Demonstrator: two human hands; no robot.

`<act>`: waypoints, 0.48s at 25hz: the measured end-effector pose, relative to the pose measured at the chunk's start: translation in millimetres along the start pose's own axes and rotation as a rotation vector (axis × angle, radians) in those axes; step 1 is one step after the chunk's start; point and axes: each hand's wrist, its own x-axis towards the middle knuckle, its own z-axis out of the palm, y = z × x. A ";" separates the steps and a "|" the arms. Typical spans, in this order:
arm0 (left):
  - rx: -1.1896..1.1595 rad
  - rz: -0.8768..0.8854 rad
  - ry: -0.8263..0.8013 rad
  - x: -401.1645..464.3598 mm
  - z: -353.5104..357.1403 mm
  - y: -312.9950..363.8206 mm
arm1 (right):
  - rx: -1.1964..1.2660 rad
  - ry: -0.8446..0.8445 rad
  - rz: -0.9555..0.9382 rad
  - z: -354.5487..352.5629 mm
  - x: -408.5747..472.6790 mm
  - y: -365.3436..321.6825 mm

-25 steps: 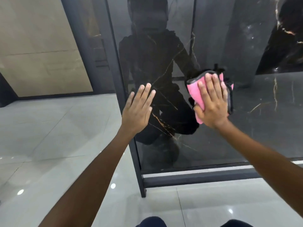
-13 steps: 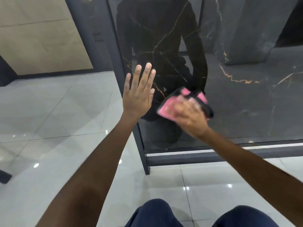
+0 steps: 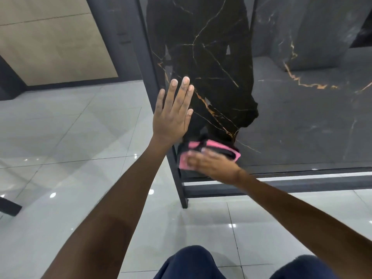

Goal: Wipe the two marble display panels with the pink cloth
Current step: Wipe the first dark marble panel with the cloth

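While our left hand [image 3: 171,115] lies flat, fingers straight, to steady the panel [image 3: 281,117], our right hand [image 3: 211,164], fingers extended, presses the cloth [image 3: 213,146] into its lower corner.

The right hand [image 3: 211,164] is blurry, so its fingers cannot be told apart. It covers much of the pink cloth [image 3: 213,147]. The marble panel [image 3: 291,121] is cut off at the top and right edges of the picture. The left hand [image 3: 171,115] hides part of the dark frame post [image 3: 150,63]. Both knees [image 3: 193,262] run off the bottom edge.
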 end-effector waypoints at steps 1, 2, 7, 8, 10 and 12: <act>0.002 0.005 -0.013 -1.6 -0.3 -0.8 | -0.031 -0.112 -0.195 3.7 -7.9 -8.9; 0.007 0.005 -0.023 -1.9 -1.2 -1.4 | -0.098 -0.150 -0.304 7.0 -21.7 -4.9; 0.001 -0.019 -0.004 -7.6 -0.6 0.9 | 0.032 0.047 0.252 6.3 -42.1 18.7; 0.008 -0.022 0.000 -9.0 -0.1 2.2 | 0.037 0.087 0.292 10.4 -26.8 7.2; -0.004 -0.047 0.001 -10.5 1.7 4.3 | -0.009 -0.017 0.076 23.2 4.2 -37.9; -0.024 -0.063 -0.003 -13.0 1.6 7.0 | 0.026 -0.195 -0.234 39.1 5.1 -79.4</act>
